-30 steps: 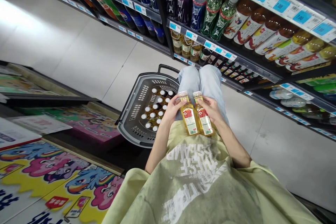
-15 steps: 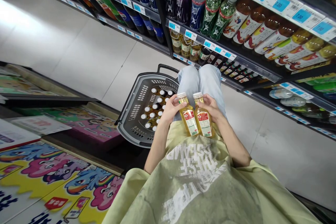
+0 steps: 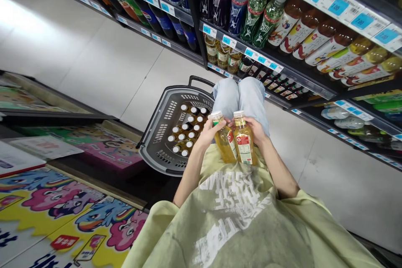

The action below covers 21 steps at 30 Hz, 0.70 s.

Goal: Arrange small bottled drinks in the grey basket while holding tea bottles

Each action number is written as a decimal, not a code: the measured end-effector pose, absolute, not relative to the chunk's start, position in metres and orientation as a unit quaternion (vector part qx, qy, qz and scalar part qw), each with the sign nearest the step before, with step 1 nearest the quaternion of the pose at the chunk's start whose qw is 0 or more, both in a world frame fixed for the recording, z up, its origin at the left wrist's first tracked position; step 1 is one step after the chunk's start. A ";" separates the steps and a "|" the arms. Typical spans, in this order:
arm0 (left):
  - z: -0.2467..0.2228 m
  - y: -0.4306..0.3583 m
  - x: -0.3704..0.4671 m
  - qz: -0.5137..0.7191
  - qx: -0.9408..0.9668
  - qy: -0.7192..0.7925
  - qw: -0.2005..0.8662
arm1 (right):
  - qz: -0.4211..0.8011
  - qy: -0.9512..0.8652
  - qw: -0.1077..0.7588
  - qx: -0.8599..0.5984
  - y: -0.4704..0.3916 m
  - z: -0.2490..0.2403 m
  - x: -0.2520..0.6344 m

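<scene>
Two clear bottles of yellow liquid with white caps rest side by side against my lap and shirt. My left hand is closed round the upper part of the left bottle, whose red and white label is turned toward the right. Round the neck of the right bottle my right hand is closed, and its red and white label faces up. Beside my left knee stands a grey basket with several white-capped bottles upright inside.
Shelves of drink bottles with blue price tags run along the far side and right. At the lower left are colourful cartoon boxes and a display stand. Tiled floor shows beyond the basket.
The left bottle has been turned about its length, so its label now faces right instead of up. The right bottle has shifted slightly. Both hands still hold their bottles.
</scene>
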State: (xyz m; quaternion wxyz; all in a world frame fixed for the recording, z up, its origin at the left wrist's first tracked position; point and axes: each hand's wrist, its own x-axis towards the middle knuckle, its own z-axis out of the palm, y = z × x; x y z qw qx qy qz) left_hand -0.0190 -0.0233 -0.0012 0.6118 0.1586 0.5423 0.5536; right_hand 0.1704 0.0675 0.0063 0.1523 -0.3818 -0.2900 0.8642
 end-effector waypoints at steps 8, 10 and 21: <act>0.000 -0.026 -0.030 0.541 0.186 0.471 0.672 | 0.805 -0.348 0.190 -0.441 0.065 0.009 0.171; 0.000 -0.025 -0.025 0.540 0.205 0.503 0.643 | 0.774 -0.372 0.199 -0.472 0.062 0.012 0.173; 0.003 -0.022 -0.011 0.504 0.282 0.629 0.521 | 0.651 -0.516 0.232 -0.506 0.052 0.038 0.186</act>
